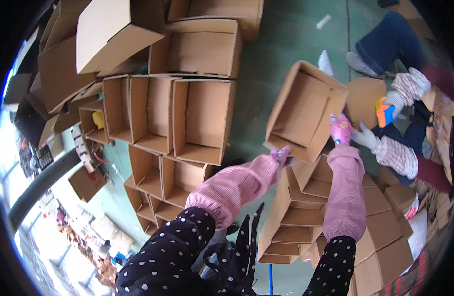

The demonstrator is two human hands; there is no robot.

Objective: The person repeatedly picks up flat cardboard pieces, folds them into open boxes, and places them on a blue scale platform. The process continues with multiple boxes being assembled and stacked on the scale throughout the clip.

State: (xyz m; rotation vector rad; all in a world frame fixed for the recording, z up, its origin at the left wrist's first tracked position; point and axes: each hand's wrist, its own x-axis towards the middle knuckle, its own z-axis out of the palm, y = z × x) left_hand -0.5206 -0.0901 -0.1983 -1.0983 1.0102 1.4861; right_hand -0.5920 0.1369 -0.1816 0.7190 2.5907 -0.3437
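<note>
An open, brown cardboard box [308,106] is tilted in front of me, its bare inside facing up. At its near left corner, my left hand [283,155] in a patterned pink glove is closed on the rim. My right hand [341,129], gloved alike, grips the near right side with its fingers over the edge. Pink sleeve covers reach over both forearms. Below the held box stand more open cardboard boxes [306,212], partly hidden by my right arm. Right beside my right hand is a co-worker's gloved hand [367,138].
Stacked open boxes [202,118] fill the left side. At the right, a co-worker holds an orange and blue hand tool [384,112] by another cardboard piece [366,101]. White scraps [325,63] lie on the green floor [266,47]. A dark curved bar [44,182] crosses the left.
</note>
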